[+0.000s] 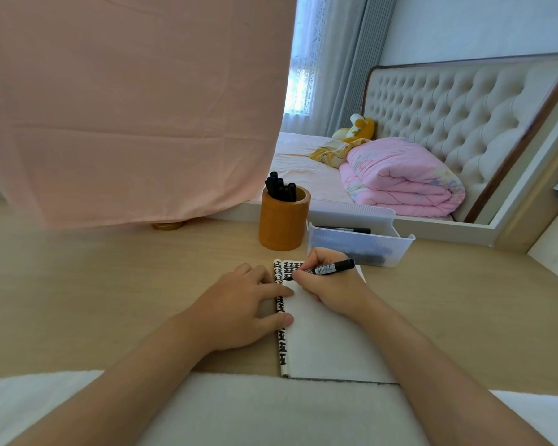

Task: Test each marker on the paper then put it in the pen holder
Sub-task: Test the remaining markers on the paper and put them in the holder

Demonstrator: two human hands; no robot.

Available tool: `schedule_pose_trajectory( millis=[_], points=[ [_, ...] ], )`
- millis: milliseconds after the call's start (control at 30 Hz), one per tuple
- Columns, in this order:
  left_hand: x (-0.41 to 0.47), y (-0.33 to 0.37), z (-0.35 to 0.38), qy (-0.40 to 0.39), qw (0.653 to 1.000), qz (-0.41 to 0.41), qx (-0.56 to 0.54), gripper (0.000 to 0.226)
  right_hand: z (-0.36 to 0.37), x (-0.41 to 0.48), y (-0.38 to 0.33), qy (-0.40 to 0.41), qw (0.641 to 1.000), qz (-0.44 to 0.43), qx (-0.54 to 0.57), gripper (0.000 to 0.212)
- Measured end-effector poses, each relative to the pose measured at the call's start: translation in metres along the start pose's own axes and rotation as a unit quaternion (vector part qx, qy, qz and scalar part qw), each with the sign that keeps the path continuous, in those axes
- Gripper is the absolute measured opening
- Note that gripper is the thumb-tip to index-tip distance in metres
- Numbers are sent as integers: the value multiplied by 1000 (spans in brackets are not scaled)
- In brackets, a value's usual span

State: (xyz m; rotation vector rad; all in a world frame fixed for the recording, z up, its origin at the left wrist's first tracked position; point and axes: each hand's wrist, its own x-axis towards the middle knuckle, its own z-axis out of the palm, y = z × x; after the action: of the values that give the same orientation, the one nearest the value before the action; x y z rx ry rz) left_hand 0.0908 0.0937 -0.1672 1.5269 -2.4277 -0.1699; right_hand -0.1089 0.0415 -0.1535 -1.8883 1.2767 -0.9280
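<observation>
Pink cloth (126, 107) hangs far left of the grip, its hem down at the wooden desk (110, 284).

Left hand (239, 304) lies flat with fingers spread. Forefinger and thumb press the curled left edge of the paper (329, 342), just left of the grip. Black test marks run down that edge and across the sheet's top left corner.

Orange pen holder (284, 220) stands beyond the grip and a little left, apart from both hands. Several black markers (280, 188) stick up from it, leaning left.

Right hand (332, 284) pinches a black marker (330, 268) between thumb and fingertips, the heel of the hand on the sheet. The marker lies low and nearly level. Its tip is left of the grip, at the marks in the paper's top corner; the labelled barrel and butt end stick out to the right. Cannot tell whether the tip touches the paper.

Clear plastic tray (361, 249) sits just beyond and right of the grip, close to the knuckles, with dark pens lying in it.

Folded pink quilt (399, 178) lies far beyond, to the right.
</observation>
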Motion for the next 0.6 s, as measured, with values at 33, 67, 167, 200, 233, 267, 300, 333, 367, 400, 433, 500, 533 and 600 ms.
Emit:
schedule_pose_trajectory(
  millis=[33, 67, 167, 200, 233, 267, 300, 333, 367, 400, 433, 500, 533, 600],
  points=[
    [0, 0, 0, -1, 1000, 0, 1, 59, 0, 0, 1, -4, 1000, 0, -2, 16],
    [0, 0, 0, -1, 1000, -1, 2, 59, 0, 1, 1, -8, 1000, -1, -8, 16],
    [0, 1, 0, -2, 1000, -2, -1, 58, 2, 2, 3, -10, 999, -13, -37, 16],
    [1, 1, 1, -1, 1000, -2, -2, 58, 3, 3, 3, -9, 999, -17, -44, 16],
    [0, 1, 1, -1, 1000, -2, -2, 58, 3, 3, 3, -7, 999, -19, -48, 17],
    [0, 1, 1, -1, 1000, -3, -2, 58, 3, 3, 4, -5, 998, -21, -50, 18],
    [0, 1, 1, -3, 1000, -4, -2, 58, 3, 3, 4, -1, 998, -23, -51, 18],
    [0, 1, 0, -4, 1000, -6, -2, 58, 3, 2, 5, 1, 998, -25, -52, 17],
    [0, 1, 0, -6, 1000, -7, -2, 58, 2, 2, 5, 2, 998, -27, -52, 16],
    [0, 1, -1, -7, 1000, -7, -1, 58, 2, 2, 6, 2, 998, -27, -51, 15],
    [0, 1, -1, -8, 1000, -7, 0, 58, 1, 2, 5, -1, 998, -29, -50, 15],
    [0, 1, 0, -6, 1000, -6, 1, 59, 1, 1, 4, -9, 998, -35, -54, 17],
    [0, 1, 0, -3, 1000, -5, 1, 59, 1, 0, 4, -14, 998, -37, -53, 19],
    [-1, 1, 0, 0, 1000, -5, -1, 58, 0, 0, 3, -21, 998, -40, -41, 22]
  ],
)
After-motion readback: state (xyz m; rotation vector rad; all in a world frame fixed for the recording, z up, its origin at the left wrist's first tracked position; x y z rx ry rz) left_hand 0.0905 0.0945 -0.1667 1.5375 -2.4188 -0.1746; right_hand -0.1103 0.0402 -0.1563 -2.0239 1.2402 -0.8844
